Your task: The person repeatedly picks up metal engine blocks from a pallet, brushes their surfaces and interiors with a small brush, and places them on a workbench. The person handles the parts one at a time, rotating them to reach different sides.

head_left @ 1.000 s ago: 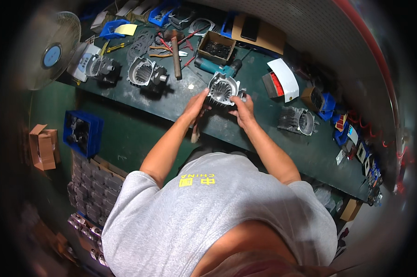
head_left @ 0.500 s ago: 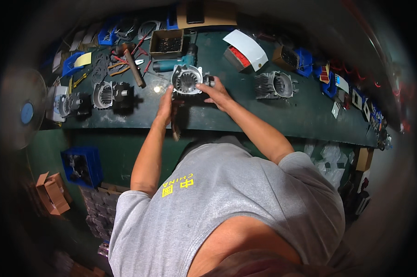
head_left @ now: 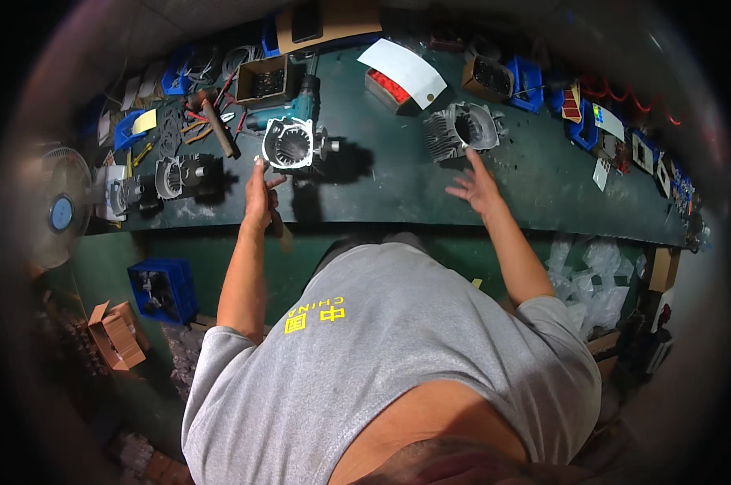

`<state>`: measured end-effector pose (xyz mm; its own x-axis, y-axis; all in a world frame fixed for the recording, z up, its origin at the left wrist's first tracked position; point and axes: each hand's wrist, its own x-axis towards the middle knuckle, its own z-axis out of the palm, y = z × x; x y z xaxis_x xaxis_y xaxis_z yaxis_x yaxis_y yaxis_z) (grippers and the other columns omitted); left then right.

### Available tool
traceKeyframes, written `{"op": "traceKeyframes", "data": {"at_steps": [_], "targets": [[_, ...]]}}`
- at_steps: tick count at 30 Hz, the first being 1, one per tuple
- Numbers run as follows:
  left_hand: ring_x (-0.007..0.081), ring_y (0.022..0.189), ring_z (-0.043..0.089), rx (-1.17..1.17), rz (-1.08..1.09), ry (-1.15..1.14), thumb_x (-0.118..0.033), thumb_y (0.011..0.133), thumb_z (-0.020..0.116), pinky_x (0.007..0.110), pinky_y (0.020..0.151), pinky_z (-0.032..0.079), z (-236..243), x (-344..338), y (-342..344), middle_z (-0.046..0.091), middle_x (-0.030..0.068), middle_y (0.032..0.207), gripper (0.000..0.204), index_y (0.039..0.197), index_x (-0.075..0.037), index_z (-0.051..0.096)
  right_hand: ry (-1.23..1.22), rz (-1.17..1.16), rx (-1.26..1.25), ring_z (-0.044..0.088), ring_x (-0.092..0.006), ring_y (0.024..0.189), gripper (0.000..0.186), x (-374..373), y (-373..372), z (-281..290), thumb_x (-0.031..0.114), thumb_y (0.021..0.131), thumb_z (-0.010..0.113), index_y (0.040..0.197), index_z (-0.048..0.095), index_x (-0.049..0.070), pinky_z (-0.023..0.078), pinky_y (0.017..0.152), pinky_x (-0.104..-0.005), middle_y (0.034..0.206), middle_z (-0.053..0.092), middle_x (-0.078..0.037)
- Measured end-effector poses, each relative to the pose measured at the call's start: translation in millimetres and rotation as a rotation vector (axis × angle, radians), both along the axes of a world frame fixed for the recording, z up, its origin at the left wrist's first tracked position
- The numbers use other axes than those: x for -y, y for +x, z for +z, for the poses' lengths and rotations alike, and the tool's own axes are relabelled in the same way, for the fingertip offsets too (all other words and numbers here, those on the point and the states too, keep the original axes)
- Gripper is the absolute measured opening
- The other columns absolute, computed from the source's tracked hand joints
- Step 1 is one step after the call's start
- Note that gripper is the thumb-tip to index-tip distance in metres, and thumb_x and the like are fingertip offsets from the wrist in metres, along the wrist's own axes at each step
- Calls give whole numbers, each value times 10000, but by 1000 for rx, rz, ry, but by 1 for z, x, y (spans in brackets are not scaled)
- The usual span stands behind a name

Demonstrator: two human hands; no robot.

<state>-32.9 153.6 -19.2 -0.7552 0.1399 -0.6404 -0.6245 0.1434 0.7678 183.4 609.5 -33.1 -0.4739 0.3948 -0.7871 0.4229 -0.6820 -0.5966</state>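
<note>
My left hand point(head_left: 259, 196) grips a brush point(head_left: 281, 236) whose bristles hang below it. Just above and right of that hand, a silver engine housing point(head_left: 287, 145) rests on the bench with its round finned opening facing up and a side stub at the right. My right hand point(head_left: 476, 185) is open, fingers spread, just below a grey finned housing point(head_left: 442, 137) on the right of the bench; its raised fingertip is at that housing's lower edge, and I cannot tell whether it touches. Two further housings point(head_left: 170, 179) point(head_left: 124, 196) stand at the left.
Along the back of the green bench point(head_left: 373, 202) lie a drill point(head_left: 303, 105), a hammer point(head_left: 216, 121), pliers, boxes point(head_left: 262, 79), blue bins point(head_left: 526, 81) and a white sheet point(head_left: 402, 71). A fan point(head_left: 60, 212) is at the far left; a blue crate point(head_left: 162, 291) sits below the bench.
The silver housing was let go on the bench. My right hand left it, moved right and opened. My left hand dropped slightly with the brush. The view has shifted.
</note>
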Motion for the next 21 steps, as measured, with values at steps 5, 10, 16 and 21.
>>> {"op": "traceKeyframes", "data": {"at_steps": [5,10,16,21], "targets": [[87,442,377,-24,12,-20,-659,975,536,252,409,310,4,-3,11,726,187,1063,770,1467,-70,480,53,-92,-167,395,-442,1427,1035,-39,-34,9,520,789,845,1594,304,161,538,967,-647,1590,337,-228],[87,440,387,6,74,-20,-616,977,576,250,405,309,7,-11,15,729,189,1058,683,1390,-74,523,62,-10,-92,556,-451,1239,768,-66,-33,-26,182,864,753,1469,308,24,599,844,-680,1449,422,-242],[73,442,377,-12,85,-6,-585,968,616,247,405,300,12,-15,18,727,196,1058,615,1313,-80,551,-5,-127,-94,587,-485,1154,546,-51,-36,-25,-67,860,547,1374,363,-35,587,864,-720,1364,448,-254],[66,438,379,-17,50,-7,-541,953,660,241,404,303,7,-19,8,728,195,1034,561,1233,-64,567,-109,-186,-142,584,-489,1147,538,-1,-35,-9,-85,847,528,1364,388,-37,561,886,-750,1344,462,-255]]}}
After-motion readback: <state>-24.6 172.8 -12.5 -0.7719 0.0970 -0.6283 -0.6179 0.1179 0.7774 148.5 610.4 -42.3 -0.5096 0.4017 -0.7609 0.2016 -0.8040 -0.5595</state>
